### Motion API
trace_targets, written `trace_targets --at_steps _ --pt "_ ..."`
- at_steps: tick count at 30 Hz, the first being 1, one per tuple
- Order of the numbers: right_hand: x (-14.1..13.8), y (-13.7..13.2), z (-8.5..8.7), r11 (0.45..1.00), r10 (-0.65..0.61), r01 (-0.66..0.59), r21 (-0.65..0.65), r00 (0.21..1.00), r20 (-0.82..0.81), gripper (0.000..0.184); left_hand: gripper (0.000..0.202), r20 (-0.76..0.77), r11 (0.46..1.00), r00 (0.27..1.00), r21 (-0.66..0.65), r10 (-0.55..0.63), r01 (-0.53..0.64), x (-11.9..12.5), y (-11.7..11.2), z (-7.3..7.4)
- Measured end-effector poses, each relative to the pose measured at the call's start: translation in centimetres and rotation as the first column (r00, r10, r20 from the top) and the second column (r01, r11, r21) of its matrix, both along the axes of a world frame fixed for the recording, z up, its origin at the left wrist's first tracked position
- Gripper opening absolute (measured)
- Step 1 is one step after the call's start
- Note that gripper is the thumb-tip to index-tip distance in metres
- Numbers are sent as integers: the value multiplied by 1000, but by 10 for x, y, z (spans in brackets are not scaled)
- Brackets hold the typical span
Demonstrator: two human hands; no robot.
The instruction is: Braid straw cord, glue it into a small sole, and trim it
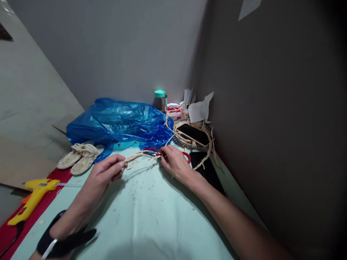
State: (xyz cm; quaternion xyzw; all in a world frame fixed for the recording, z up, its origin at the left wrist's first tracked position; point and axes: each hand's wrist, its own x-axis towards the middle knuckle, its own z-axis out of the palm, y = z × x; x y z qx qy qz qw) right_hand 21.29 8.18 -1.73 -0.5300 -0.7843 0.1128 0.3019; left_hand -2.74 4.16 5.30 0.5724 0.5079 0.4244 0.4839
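Note:
A pale braided cord [139,154] runs between my two hands just above the table. My left hand [108,169] is closed, with the cord's end pinched between thumb and fingers. The fingers of my right hand [175,160] close on the cord farther along. From there the cord loops back over a round woven basket [180,142] and down its right side. Red scissors [187,156] lie partly hidden under my right hand; a red strip [151,150] shows just left of it.
A crumpled blue plastic bag [119,121] fills the back left, with small woven sandals [84,157] before it. A yellow glue gun [35,196] lies at left. A phone [193,134] rests on the basket; a dark flat object [207,173] lies nearer. A green-lidded bottle [159,99] stands behind.

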Motion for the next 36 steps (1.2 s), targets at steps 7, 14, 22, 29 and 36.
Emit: trace_targets --at_steps 7,14,22,29,36 --pt "-7 -8 5 998 -57 58 -12 997 43 27 12 446 991 890 -38 -97 127 43 35 19" --pt "-10 -7 5 997 -79 80 15 995 -55 24 26 443 936 865 -134 -236 324 52 49 -11" --pt "-14 -9 9 997 -74 76 -1 972 -225 15 23 244 982 961 -103 -132 161 49 57 -47" --pt "-17 -12 8 997 -49 65 46 955 -292 9 18 69 980 985 -107 -159 166 59 56 -61" --pt "-15 -15 9 998 -3 20 67 968 -251 6 30 155 951 965 -196 -212 240 61 53 -61"
